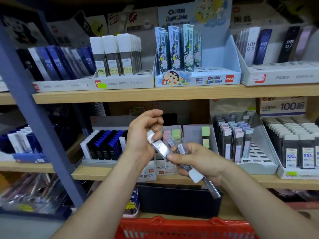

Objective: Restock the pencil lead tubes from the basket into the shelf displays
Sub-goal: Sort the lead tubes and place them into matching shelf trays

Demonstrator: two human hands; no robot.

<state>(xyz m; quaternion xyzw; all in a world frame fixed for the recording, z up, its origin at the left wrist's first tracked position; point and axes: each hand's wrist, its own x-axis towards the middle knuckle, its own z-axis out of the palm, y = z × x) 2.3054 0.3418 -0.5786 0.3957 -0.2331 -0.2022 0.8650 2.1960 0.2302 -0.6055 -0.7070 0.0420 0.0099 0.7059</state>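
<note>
Pencil lead tubes (181,149) sit bunched in the right hand (202,163), fingers curled round them, while the left hand (143,135) pinches one white-capped tube (158,146), seemingly for shelving.

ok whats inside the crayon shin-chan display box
Printed lead tubes stand back left in the display box; its right side and front slots look bare. Anything behind those tubes is hidden.

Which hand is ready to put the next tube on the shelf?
Probably the left hand: it pinches one white-capped clear tube, held higher. The right hand is busy gripping a bundle of clear plastic tubes.
</note>
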